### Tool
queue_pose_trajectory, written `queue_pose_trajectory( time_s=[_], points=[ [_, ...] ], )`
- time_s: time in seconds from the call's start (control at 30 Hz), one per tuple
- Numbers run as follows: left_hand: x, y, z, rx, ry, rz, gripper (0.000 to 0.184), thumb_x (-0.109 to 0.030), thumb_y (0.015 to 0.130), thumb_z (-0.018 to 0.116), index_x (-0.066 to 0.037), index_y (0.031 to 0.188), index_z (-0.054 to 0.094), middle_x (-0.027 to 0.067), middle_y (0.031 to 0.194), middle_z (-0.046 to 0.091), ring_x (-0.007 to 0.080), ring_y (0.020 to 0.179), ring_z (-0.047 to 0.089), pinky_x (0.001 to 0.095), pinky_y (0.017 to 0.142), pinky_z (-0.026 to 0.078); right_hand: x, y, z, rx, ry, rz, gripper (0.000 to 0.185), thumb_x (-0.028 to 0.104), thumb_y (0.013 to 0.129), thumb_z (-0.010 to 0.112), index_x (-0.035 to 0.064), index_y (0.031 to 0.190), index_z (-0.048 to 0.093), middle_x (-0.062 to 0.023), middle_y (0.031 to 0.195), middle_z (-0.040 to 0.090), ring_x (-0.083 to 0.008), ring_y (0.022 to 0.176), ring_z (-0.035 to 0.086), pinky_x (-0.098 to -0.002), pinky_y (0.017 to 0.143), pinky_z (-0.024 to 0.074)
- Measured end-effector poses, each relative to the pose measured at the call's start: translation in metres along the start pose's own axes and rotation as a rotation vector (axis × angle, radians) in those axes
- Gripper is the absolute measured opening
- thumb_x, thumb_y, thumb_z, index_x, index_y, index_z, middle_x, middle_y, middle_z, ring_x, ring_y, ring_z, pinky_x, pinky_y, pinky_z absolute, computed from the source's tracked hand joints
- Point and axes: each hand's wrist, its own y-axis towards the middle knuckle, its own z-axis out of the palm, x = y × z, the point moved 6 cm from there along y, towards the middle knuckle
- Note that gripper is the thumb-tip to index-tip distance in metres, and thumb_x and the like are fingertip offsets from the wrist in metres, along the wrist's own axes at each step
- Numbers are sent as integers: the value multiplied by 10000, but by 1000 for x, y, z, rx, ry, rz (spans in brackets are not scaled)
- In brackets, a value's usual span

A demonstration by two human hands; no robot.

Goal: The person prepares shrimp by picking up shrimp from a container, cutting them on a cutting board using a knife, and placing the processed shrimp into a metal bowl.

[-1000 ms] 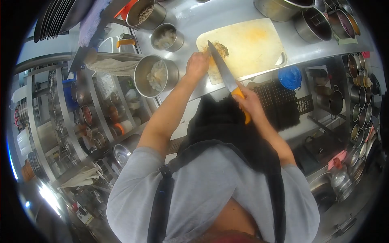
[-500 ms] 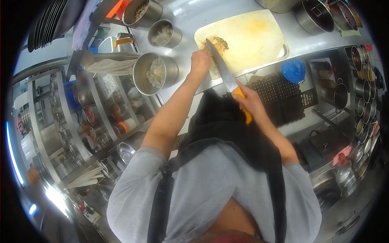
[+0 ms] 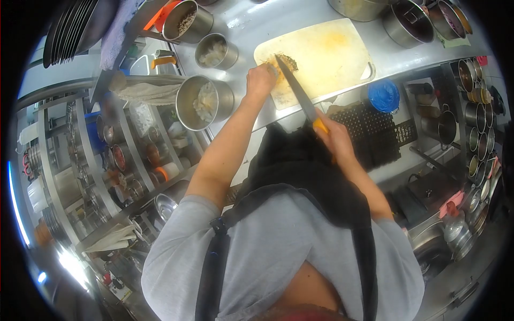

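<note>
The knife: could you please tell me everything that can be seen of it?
The knife has a long blade, seemingly steel, narrowing to a point, and an orange handle, perhaps plastic, largely covered by the right hand that grips it. It slants across the near edge of the pale cutting board, its tip beside chopped brown bits. The left hand is close to the blade; whether they touch is unclear.

Long-bladed knife (image 3: pixel 298 89), orange handle (image 3: pixel 320 126), slanting over pale, yellow-stained cutting board (image 3: pixel 332 61); tip beside chopped brown bits (image 3: pixel 291 63) near left end.
</note>
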Motion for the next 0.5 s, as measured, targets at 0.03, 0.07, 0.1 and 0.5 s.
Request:
queue_pose_trajectory(
  time_s=[0.03, 0.07, 0.1, 0.5],
  points=[
    [1, 2, 1, -1, -17, -33, 256, -134, 874, 557, 20, 1049, 663, 290, 906, 691, 465, 898, 670, 527, 856, 531, 3, 0, 1, 23, 6, -3, 578, 101, 880, 715, 181, 1425, 542, -242, 1001, 678, -418, 908, 655, -402, 794, 519],
    [2, 4, 2, -3, -33, -68, 288, -149, 872, 567, 19, 1091, 651, 288, 927, 695, 462, 914, 670, 522, 862, 531, 5, -1, 2, 47, 12, -6, 578, 93, 880, 713, 179, 1425, 541, -241, 1009, 677, -412, 916, 658, -403, 800, 519],
    [2, 6, 4, -4, -35, -68, 288, -149, 872, 567, 19, 1091, 651, 288, 927, 695, 462, 914, 670, 522, 862, 531, 4, -1, 3, 47, 10, -6, 578, 93, 880, 713, 179, 1425, 541, -241, 1009, 677, -412, 916, 658, -403, 800, 519],
    [85, 45, -79, -163, -370, -182, 357, -244, 805, 710, -47, 1102, 697, 157, 932, 747, 274, 871, 724, 358, 800, 559, 5, 0, -6, 65, -16, -37, 575, 82, 869, 719, 153, 1413, 548, -244, 1041, 675, -431, 951, 652, -412, 806, 522]
  ],
)
